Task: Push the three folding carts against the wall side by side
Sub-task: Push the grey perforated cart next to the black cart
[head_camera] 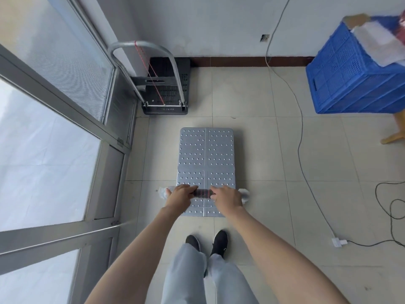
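A silver folding cart with a studded metal deck stands on the tiled floor in front of me, its front end toward the back wall. My left hand and my right hand both grip its plastic-wrapped handle bar, side by side near the bar's middle. A black folding cart with a silver loop handle is parked in the far left corner against the wall, beside the glass door. A third cart is not in view.
A glass door and metal frame run along the left. A blue plastic crate sits on a wooden stool at the right. A grey cable trails from the wall to a white plug; a black cord loops at far right.
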